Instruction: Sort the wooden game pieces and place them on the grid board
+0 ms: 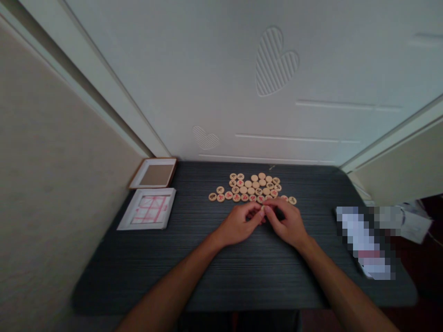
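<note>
My left hand (244, 222) and my right hand (284, 220) meet at the near edge of a group of Chinese chess pieces (244, 190). Both hands are closed, thumbs and fingertips pinched together. Between the thumb tips shows a small pale edge of a Chinese chess piece (263, 208), mostly covered by the fingers. The group is made of several round wooden discs lying flat, some with red or black characters upward, others blank side up. A row of discs runs along the near side, and my right fingers partly hide it.
On the left of the dark table (207, 267) lie an open box tray (173, 173) and a white-framed lid (170, 208) with a red grid. A pixelated, phone-like object (363, 244) lies at the right. A white panel (221, 92) with embossed hearts rises behind the table.
</note>
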{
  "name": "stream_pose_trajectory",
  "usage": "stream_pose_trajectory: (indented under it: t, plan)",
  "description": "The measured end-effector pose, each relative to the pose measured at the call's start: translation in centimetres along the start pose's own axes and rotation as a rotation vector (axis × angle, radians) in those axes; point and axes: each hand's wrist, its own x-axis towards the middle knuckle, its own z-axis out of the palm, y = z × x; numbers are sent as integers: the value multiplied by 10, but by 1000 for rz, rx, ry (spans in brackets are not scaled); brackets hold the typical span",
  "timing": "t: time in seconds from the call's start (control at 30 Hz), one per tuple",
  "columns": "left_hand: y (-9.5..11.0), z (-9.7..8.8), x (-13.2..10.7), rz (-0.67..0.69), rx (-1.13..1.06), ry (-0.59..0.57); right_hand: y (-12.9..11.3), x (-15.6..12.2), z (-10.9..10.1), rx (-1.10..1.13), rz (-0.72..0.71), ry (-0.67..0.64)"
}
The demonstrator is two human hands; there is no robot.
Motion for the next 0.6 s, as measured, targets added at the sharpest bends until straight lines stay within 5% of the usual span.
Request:
stream_pose_trajectory:
  t: [0.17, 0.3, 0.47, 0.6]
  plan:
    - [-1, 1, 0, -3, -16, 3, -1, 0, 0, 2, 1, -10]
    - [-5, 1, 1, -17, -25, 10, 6, 5, -15, -42, 83, 103]
    - [-7, 2, 1, -23, -14, 14, 41, 8, -53, -241, 292, 316]
    - [-7, 1, 1, -33, -7, 12, 69, 3, -72, -375, 475, 249]
